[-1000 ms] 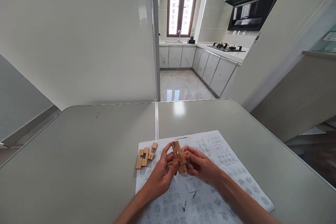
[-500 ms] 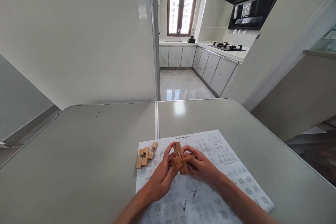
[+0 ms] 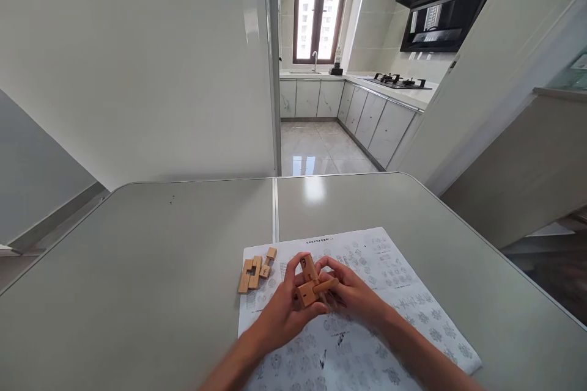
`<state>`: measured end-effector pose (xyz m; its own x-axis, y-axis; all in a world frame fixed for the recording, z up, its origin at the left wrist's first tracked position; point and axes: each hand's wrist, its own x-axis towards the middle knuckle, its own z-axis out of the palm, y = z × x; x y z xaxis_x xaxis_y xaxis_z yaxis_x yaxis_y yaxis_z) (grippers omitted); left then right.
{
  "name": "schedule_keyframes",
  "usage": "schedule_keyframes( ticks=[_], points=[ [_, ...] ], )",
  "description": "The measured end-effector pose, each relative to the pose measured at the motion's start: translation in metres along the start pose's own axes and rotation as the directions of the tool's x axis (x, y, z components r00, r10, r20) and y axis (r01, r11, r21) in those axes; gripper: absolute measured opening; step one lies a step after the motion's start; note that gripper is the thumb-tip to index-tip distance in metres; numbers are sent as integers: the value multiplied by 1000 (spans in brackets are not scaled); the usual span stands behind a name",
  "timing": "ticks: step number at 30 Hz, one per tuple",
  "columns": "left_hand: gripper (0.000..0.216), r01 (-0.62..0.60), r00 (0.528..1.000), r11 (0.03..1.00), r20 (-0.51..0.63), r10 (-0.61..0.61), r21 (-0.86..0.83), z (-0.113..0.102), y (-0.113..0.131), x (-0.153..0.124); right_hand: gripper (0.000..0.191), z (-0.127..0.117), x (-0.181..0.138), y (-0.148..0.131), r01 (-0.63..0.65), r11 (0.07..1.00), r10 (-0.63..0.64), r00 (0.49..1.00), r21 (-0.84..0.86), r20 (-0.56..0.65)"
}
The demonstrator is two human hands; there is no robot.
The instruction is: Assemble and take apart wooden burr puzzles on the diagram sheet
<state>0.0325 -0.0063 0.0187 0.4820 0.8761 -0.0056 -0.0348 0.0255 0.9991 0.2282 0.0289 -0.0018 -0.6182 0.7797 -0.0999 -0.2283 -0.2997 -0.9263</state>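
Note:
Between my two hands is a partly interlocked wooden burr puzzle (image 3: pixel 308 293), held just above a printed sheet (image 3: pixel 367 330). My left hand (image 3: pixel 282 308) grips it from the left, thumb along its lower edge and fingers up by the piece marked with a dark figure. My right hand (image 3: pixel 351 287) closes on its right side, at a stick-like piece (image 3: pixel 325 285) that juts out to the right. Some of the right fingers are hidden behind the puzzle. Loose notched wooden pieces (image 3: pixel 250 274) lie on the sheet's upper left corner, left of my left hand.
The sheet shows rows of small diagrams and lies on a grey table (image 3: pixel 137 293) with a pale seam (image 3: pixel 275 211). Past the table's far edge stand a white panel (image 3: pixel 137 61) and a kitchen with cabinets (image 3: pixel 307 98), a stove (image 3: pixel 398 81) and a range hood (image 3: pixel 440 12).
The puzzle has tilted in my hands, its marked piece leaning more to the left. My left thumb has moved right along its lower side. The loose pieces stay where they were.

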Motion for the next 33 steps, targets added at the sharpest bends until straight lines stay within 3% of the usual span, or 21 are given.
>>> schedule_keyframes(
  ticks=[4, 9, 16, 22, 27, 33],
  points=[
    [75, -12, 999, 994, -37, 16, 104, -3, 3, 1, 35, 0, 0, 1, 3, 1000, -3, 1000, 1, -4],
    [51, -49, 988, 962, -127, 86, 270, -5, 3, 1, 33, 1, 1, 4, -3, 999, 4, 1000, 42, -25],
    [56, -53, 981, 971, -170, 94, 235, -4, 2, 4, 34, 1, 1, 0, -35, 975, 45, 998, 218, -41],
    [60, 23, 981, 976, -194, 21, 218, -2, 1, 6, 32, -4, 3, -6, 39, 955, 11, 986, 293, -164],
    [63, 26, 975, 980, -221, 19, 199, 1, 2, 10, 27, -12, 7, -10, 199, 932, -84, 932, 303, -354],
    [55, 23, 971, 967, -236, 39, 255, 3, 3, 11, 31, -22, 10, -16, 342, 906, -154, 816, 250, -558]
  ],
)
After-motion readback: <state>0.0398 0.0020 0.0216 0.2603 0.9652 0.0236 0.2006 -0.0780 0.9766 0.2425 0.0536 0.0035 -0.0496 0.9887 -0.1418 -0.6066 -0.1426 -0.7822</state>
